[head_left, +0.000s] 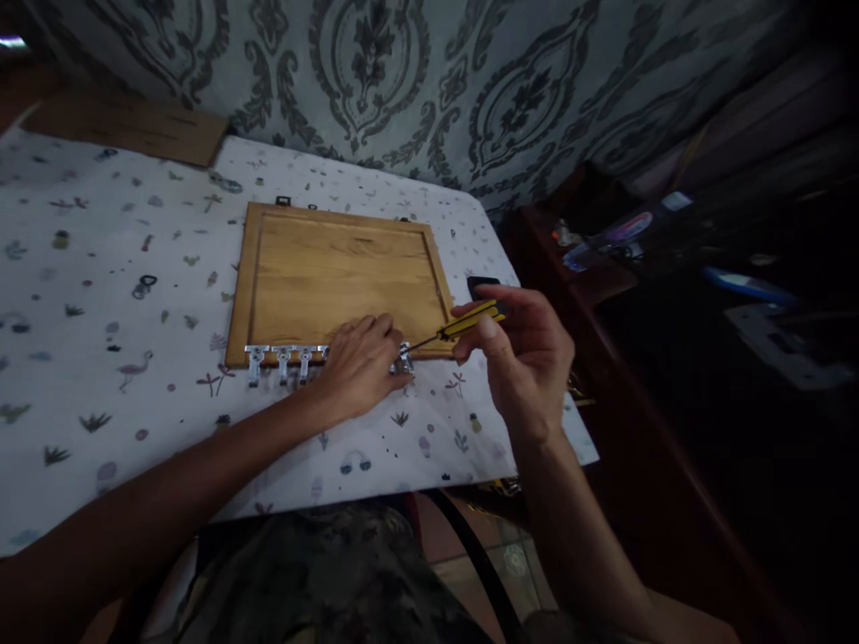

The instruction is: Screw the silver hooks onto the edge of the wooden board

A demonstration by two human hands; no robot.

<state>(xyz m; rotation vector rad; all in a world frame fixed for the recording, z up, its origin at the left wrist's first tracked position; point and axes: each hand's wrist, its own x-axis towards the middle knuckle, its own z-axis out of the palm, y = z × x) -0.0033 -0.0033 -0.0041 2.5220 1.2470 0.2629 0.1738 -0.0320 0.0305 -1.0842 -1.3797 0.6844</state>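
A framed wooden panel (349, 277) lies flat on the table. Several silver metal fittings (283, 362), shaped like hooks or hinges, line its near edge. My left hand (359, 362) bends over that edge, fingers on top and thumb on the near side, gripping it beside a fitting at the right end (403, 360). Some fittings are hidden under this hand. My right hand (527, 358) grips a screwdriver (473, 319) by its yellow and black handle. The screwdriver slants down to the left, with its tip at the right-end fitting; whether it sits in a screw cannot be seen.
A white patterned cloth (167, 429) covers the table. Brown cardboard (127, 130) lies at the back left, and small metal rings (143, 286) lie left of the panel. A dark phone-like object (483, 286) is behind my right hand. Dark reddish furniture (644, 429) borders the right side.
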